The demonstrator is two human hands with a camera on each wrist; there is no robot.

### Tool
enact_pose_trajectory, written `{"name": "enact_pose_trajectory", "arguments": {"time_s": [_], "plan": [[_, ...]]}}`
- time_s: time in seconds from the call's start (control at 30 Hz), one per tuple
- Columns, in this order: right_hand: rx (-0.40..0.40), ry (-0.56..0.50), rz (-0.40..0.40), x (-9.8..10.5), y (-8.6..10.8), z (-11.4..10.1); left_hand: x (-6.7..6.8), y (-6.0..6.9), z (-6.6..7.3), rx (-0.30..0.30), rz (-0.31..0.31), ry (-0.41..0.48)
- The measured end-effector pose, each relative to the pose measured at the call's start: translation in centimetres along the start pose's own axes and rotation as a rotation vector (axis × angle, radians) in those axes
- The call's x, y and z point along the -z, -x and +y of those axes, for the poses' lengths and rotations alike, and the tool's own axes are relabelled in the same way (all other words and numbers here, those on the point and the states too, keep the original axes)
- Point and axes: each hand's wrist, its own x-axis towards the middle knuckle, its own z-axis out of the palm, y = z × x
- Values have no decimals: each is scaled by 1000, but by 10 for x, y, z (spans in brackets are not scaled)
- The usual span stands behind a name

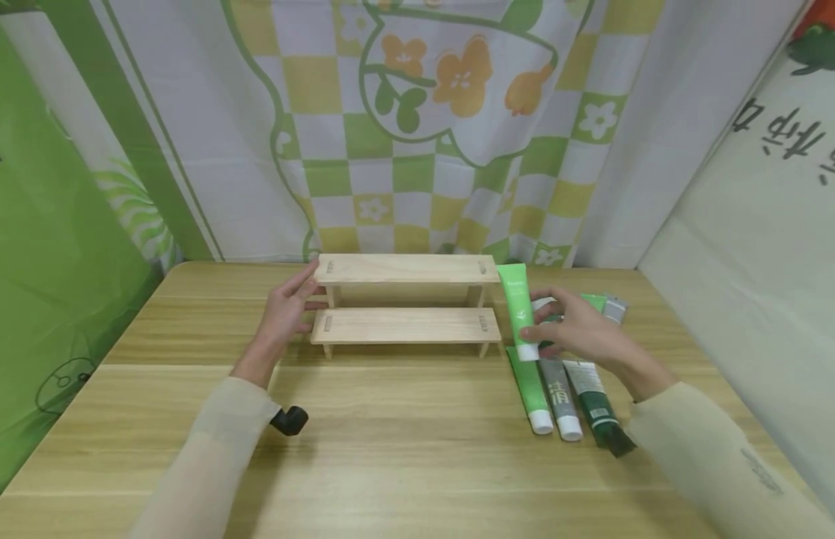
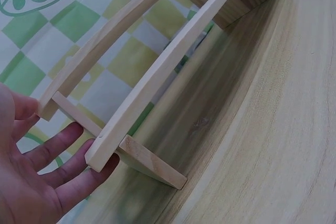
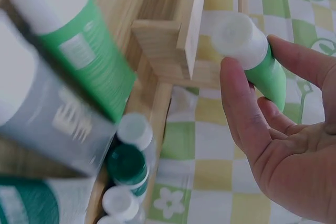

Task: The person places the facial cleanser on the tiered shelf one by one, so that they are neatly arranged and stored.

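A two-tier wooden rack (image 1: 405, 326) stands near the table's back edge. My left hand (image 1: 284, 313) touches its left end; in the left wrist view the fingers of that hand (image 2: 42, 166) rest along the ends of both boards, relaxed. My right hand (image 1: 579, 329) pinches a light green tube (image 1: 517, 308) with a white cap, cap down, just beside the rack's right end. In the right wrist view the thumb and fingers of that hand (image 3: 294, 145) hold the green tube (image 3: 270, 80) near its white cap, clear of the rack (image 3: 163, 40).
Under and beside my right hand lie a green tube (image 1: 529, 389), a grey tube (image 1: 561, 397) and a dark green and white tube (image 1: 595, 400). More tubes (image 1: 614, 308) lie behind them. A patterned curtain (image 1: 417, 172) hangs behind the table (image 1: 364, 449).
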Motion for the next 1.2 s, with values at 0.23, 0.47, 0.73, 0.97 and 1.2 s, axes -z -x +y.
{"name": "enact_pose_trajectory", "arguments": {"time_s": [0.23, 0.47, 0.73, 0.97, 1.2], "plan": [[45, -51, -1, -12, -16, -17, -2, -1, 0, 2, 16, 15], [73, -57, 9, -24, -33, -34, -2, -2, 0, 3, 28, 17], [108, -115, 0, -41, -55, -52, -3, -2, -1, 4, 52, 13], [132, -170, -10, -55, -71, -70, -2, -1, -2, -2, 47, 30], [159, -134, 14, -66, -89, -85, -1, -1, -3, 0, 31, 50]]}}
